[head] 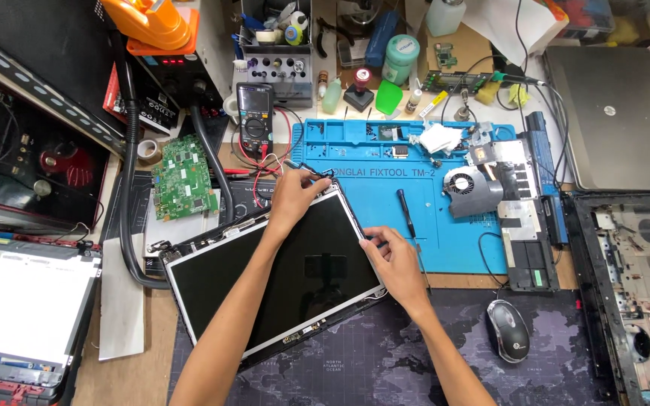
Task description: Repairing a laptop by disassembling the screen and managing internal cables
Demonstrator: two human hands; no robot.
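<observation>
Head: both hands (295, 197) on LCD panel (272, 274).

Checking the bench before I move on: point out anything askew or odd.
The black laptop screen panel lies tilted across the bench, under both hands (left, right). A black-handled screwdriver lies loose on the blue mat.

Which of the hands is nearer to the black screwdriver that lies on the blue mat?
The right hand. It rests at the laptop screen's right edge, just below-left of the screwdriver; the left hand grips the screen's top corner, farther left.
</observation>
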